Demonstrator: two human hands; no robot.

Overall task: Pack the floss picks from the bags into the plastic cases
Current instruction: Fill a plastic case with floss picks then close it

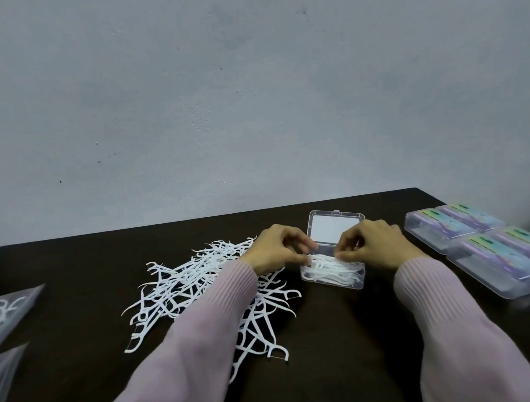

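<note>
Both hands (278,247) (368,243) pinch floss-pick bundle (324,259) over open case (333,274); picks lie approx left-right.

Both arms wear long sleeves of a pale pinkish-lilac knit, the left sleeve (186,343) and the right sleeve (457,328) alike in colour and weave. The fabric is finely ribbed, with narrow ridges running lengthwise along each forearm, most clearly seen near the cuffs. Each cuff ends at the wrist, leaving the left hand (277,250) and the right hand (373,244) bare, with no rings, watch or gloves showing.
</note>
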